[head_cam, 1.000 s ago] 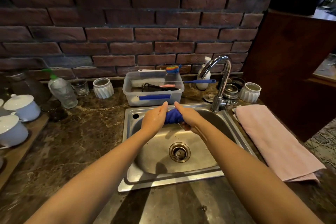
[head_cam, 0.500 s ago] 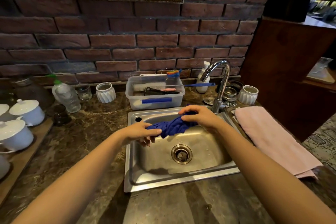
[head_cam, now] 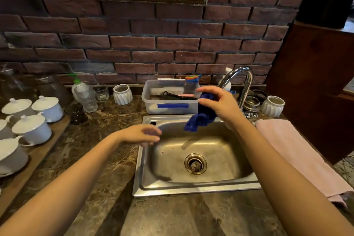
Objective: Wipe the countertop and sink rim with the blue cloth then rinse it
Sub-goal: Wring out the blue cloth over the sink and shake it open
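Marbled brown countertop is spread round the steel sink; a pink towel is laid by its right edge, a plastic tub and the faucet at its back edge. The blue cloth is pinched by the right hand over the basin's back right corner, hanging down and leftward, just beside the faucet. The left hand is seen empty, fingers relaxed, over the left rim.

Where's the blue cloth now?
Head view, right of centre: the blue cloth hangs from the right hand above the back edge of the sink, left of the faucet.
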A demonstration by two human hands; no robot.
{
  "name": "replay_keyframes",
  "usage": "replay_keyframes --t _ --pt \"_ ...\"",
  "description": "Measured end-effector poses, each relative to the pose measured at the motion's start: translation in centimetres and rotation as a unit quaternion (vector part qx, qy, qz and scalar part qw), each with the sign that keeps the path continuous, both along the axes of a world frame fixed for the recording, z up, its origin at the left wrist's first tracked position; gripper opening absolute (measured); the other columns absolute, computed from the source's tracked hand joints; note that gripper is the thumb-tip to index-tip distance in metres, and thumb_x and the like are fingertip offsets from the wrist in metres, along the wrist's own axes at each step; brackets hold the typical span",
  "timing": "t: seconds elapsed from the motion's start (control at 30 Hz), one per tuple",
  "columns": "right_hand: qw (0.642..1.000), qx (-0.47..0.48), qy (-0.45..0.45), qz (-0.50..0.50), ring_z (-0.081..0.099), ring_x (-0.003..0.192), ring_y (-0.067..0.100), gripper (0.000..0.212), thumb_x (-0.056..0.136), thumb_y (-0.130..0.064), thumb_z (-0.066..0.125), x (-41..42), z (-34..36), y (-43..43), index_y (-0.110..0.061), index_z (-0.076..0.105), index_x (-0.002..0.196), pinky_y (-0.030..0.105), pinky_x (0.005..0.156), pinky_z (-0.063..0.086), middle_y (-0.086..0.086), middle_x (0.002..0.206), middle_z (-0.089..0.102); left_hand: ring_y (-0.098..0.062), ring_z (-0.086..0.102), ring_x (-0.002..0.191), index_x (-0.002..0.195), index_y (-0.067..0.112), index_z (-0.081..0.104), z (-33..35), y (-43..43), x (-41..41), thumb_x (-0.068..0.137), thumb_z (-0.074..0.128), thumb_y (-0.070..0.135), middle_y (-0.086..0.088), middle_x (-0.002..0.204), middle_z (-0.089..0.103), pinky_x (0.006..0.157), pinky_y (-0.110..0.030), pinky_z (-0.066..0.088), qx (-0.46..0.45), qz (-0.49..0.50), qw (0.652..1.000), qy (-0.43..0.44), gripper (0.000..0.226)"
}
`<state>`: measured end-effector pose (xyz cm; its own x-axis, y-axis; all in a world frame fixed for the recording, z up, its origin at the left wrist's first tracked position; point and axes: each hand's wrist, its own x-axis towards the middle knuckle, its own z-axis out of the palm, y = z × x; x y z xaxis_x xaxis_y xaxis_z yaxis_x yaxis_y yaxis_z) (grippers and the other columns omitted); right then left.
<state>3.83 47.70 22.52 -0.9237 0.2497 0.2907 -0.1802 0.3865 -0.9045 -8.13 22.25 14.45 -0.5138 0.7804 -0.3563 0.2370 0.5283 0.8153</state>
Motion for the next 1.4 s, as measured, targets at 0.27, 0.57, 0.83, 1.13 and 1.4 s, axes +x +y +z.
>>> replay_keyframes --t 0.27,0.57,0.83,1.13,1.4 --pt "0.977 0.176 -0.051 0.110 0.053 0.093 -0.005 0.031 0.089 -0.007 0.056 -0.3 2.0 -1.5 -0.020 0.064 0.116 0.015 0.081 0.049 -0.016 0.105 0.057 -0.015 0.057 0.111 0.123 0.018 0.052 4.4 7.3 4.5 0.086 0.063 0.026 -0.001 0.117 0.060 0.093 -0.029 0.048 0.171 0.069 0.977 0.111 0.040" --pt "0.936 0.346 -0.022 -0.055 0.059 0.105 0.026 0.033 0.098 -0.022 0.041 -0.5 -0.8 -3.4 -0.019 0.048 0.130 0.028 0.077 0.040 0.010 0.119 0.064 -0.008 0.056 0.084 0.105 0.017 0.046 5.2 7.6 6.8 0.075 0.073 0.037 0.006 0.095 0.056 0.070 -0.020 0.044 0.107 0.079 0.976 0.170 0.046" --pt "0.984 0.032 -0.177 0.002 0.051 0.098 0.015 0.023 0.096 -0.017 0.043 -0.2 -1.5 -4.9 -0.010 0.058 0.112 0.028 0.081 0.043 0.005 0.109 0.055 -0.013 0.051 0.075 0.090 0.010 0.057 5.1 5.7 6.5 0.092 0.054 0.024 -0.005 0.084 0.057 0.072 -0.026 0.041 0.077 0.063 0.993 0.059 0.014" --pt "0.937 0.185 -0.207 0.214 0.040 0.118 0.012 0.081 0.080 -0.028 0.071 1.3 -0.5 -0.9 -0.031 0.023 0.144 0.029 0.099 0.038 -0.008 0.134 0.034 -0.020 0.050 0.072 0.079 0.019 0.053 3.7 5.5 7.2 0.093 0.049 0.014 -0.010 0.076 0.056 0.070 -0.035 0.040 0.159 0.213 0.956 0.122 0.015" --pt "0.945 0.228 -0.234 -0.008 0.057 0.073 0.016 0.015 0.095 -0.020 0.047 1.2 -3.9 -0.5 -0.013 0.059 0.101 0.020 0.052 0.039 0.005 0.085 0.061 -0.013 0.055 0.073 0.087 0.020 0.053 4.0 5.4 8.7 0.096 0.043 0.015 -0.001 0.079 0.058 0.068 -0.028 0.045 0.282 0.293 0.901 0.150 0.014"
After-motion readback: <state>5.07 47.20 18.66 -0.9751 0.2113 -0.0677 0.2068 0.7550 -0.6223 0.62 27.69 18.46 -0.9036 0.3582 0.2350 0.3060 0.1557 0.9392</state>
